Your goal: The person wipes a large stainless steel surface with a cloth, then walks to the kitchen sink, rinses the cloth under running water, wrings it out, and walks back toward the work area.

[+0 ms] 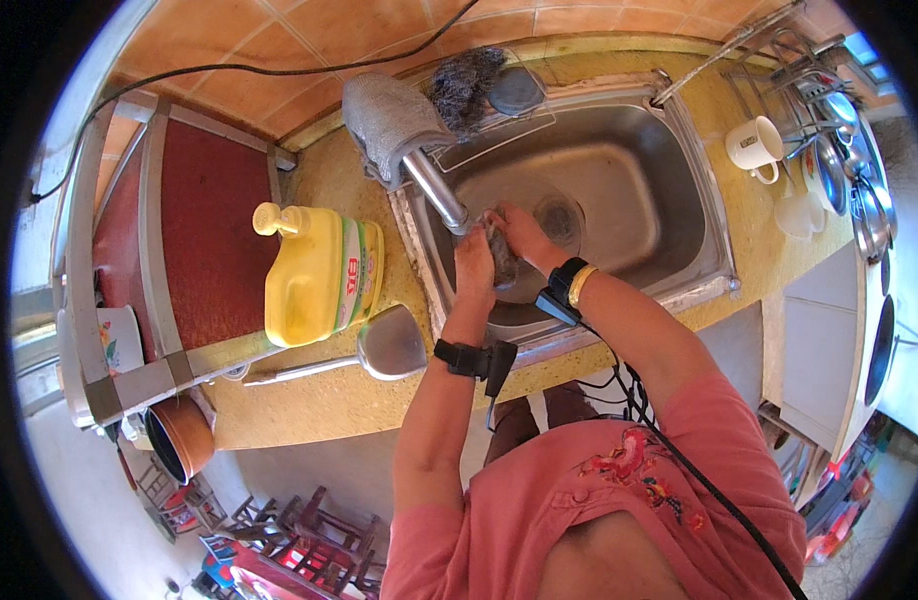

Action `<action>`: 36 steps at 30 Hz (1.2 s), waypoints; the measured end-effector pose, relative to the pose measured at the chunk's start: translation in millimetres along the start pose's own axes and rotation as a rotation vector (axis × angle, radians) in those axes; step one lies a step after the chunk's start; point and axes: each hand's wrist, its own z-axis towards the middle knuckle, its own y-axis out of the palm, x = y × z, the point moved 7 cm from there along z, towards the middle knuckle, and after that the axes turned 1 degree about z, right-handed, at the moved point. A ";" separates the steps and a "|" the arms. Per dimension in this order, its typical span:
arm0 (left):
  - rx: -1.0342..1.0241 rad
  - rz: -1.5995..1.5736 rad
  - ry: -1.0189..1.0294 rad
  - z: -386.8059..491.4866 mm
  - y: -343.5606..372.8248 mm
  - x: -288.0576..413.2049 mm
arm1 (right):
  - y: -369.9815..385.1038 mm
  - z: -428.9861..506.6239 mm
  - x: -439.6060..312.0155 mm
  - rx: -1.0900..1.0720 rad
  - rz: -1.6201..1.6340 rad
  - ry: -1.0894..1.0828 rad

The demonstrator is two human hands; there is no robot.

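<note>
Both hands are down in the stainless steel sink, just below the metal faucet. Between them is a small wet grey wad, a cloth or a scourer; its shape is partly hidden by the fingers. My left hand grips it from the left, right under the spout. My right hand holds its upper right side with bent fingers. The drain lies just right of my right hand. A grey cloth drapes over the faucet's upper part.
A yellow detergent bottle and a metal wok spatula occupy the counter at left. Behind the sink sit a dark mesh scourer and a round grey pad. At right are a white mug, a translucent cup and steel bowls.
</note>
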 end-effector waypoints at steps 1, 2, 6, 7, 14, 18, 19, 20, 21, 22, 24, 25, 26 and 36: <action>-0.035 0.108 0.067 -1.1 1.9 7.4 | 0.7 0.8 17.3 0.008 0.150 0.161; 0.000 0.142 0.055 -1.5 -2.1 9.4 | -0.2 2.3 17.9 0.015 0.366 0.127; 0.026 0.036 0.119 -0.7 -11.6 25.4 | 2.7 -18.4 21.9 -0.012 0.981 0.394; 0.029 -0.043 0.126 -2.0 -13.3 27.5 | 1.8 -24.0 15.3 -0.054 1.117 0.408; -0.358 -0.503 -0.338 -37.2 15.6 2.9 | -18.7 -31.8 -27.2 0.016 0.457 0.003; -0.303 -0.265 -0.230 -36.6 -0.5 9.2 | -14.7 -30.8 -37.2 -0.192 0.241 -0.146; -0.376 -0.246 -0.273 -37.9 2.1 9.1 | -16.7 -30.4 -35.6 -0.199 0.322 -0.121; -0.409 -0.208 -0.332 -39.4 3.1 6.9 | -11.3 -33.1 -32.4 -0.293 0.604 -0.030; -0.505 -0.267 -0.356 -42.4 10.2 8.8 | -7.6 -35.8 -27.5 -0.336 0.891 0.096; -0.566 -0.308 -0.393 -45.2 16.0 9.6 | -0.2 -40.3 -26.8 -0.430 1.182 0.215; -0.535 -0.217 -0.423 -45.5 18.3 8.7 | 0.7 -40.1 -21.4 -0.411 1.156 0.241; -0.475 -0.090 -0.397 -43.5 15.1 9.3 | 3.2 -40.0 -19.7 -0.430 1.149 0.251; -0.348 0.084 -0.381 -39.7 5.4 9.6 | 2.6 -37.5 -18.5 -0.402 1.167 0.230; -0.087 -0.010 0.181 38.1 -58.5 90.0 | 11.8 -39.2 -19.1 -0.231 1.221 0.366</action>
